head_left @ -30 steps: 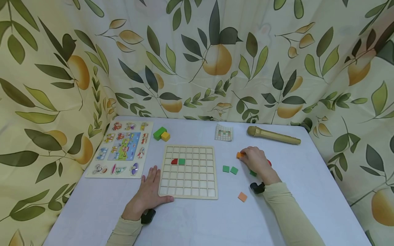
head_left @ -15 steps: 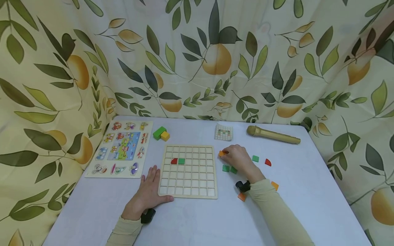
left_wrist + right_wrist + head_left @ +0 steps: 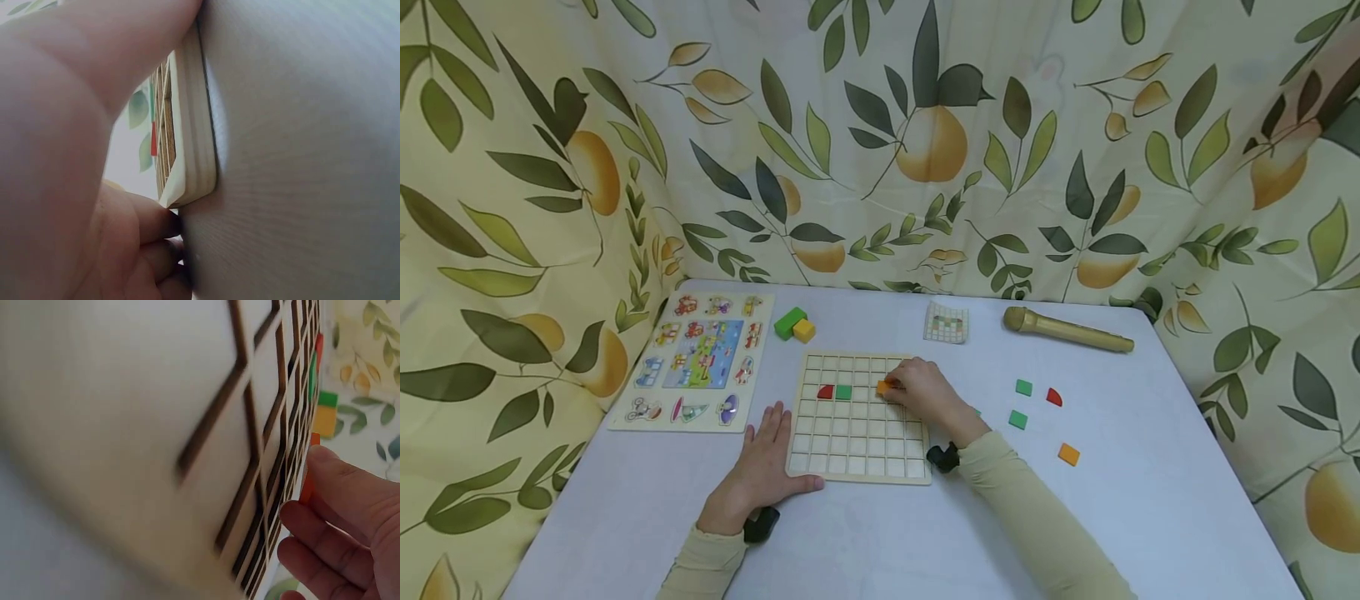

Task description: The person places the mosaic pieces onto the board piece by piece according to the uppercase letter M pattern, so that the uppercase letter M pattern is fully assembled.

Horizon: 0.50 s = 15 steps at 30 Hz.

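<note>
A small orange square tile is pinched in the fingers of the right hand over the pale wooden grid board, two cells right of the red quarter-round piece and green square tile already seated. The left hand lies flat on the white table, fingers straight, touching the board's corner. Loose tiles remain right of the board, so most cells look unfilled.
</note>
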Each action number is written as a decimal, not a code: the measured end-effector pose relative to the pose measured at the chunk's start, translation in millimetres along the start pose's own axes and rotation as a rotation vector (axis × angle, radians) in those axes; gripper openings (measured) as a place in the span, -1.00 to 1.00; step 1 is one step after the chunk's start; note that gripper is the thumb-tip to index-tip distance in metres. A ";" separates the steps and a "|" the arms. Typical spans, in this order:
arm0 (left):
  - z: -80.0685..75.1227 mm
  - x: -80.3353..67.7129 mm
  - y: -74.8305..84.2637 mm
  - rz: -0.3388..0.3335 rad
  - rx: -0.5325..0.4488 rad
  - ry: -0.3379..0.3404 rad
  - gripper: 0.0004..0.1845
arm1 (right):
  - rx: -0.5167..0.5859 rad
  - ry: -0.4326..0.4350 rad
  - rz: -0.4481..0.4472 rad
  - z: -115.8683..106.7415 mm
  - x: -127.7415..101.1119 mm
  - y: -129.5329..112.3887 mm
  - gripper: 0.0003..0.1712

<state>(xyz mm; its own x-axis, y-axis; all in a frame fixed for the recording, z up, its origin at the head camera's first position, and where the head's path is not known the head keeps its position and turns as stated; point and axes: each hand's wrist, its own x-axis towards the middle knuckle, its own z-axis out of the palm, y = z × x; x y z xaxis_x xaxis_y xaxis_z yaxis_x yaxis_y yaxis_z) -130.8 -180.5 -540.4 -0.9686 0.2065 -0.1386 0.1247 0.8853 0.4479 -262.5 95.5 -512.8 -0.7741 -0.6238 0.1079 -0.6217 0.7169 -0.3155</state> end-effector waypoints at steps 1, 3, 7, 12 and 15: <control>0.1 0.1 0.0 0.001 0.001 0.002 0.34 | 0.001 0.000 -0.014 1.8 1.8 -2.5 -0.76; 0.2 0.6 -0.2 0.000 0.005 0.001 0.34 | -0.002 0.001 -0.036 4.9 5.5 -6.8 -0.75; 0.7 1.2 -1.0 0.003 0.011 0.003 0.35 | 0.008 -0.007 -0.042 7.5 11.3 -14.6 -0.76; 0.4 0.8 -1.2 -0.001 0.017 -0.003 0.35 | -0.004 -0.002 -0.054 9.0 16.8 -22.5 -0.78; 0.7 0.7 -1.4 -0.001 0.021 -0.003 0.35 | -0.014 0.012 -0.069 10.8 19.2 -25.3 -0.80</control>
<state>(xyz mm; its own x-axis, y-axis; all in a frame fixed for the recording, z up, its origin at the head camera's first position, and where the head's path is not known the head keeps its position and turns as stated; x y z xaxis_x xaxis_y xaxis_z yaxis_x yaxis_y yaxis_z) -131.5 -181.3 -541.7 -0.9681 0.2067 -0.1415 0.1281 0.8940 0.4294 -260.4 62.0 -512.9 -0.7308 -0.6680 0.1405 -0.6751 0.6768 -0.2935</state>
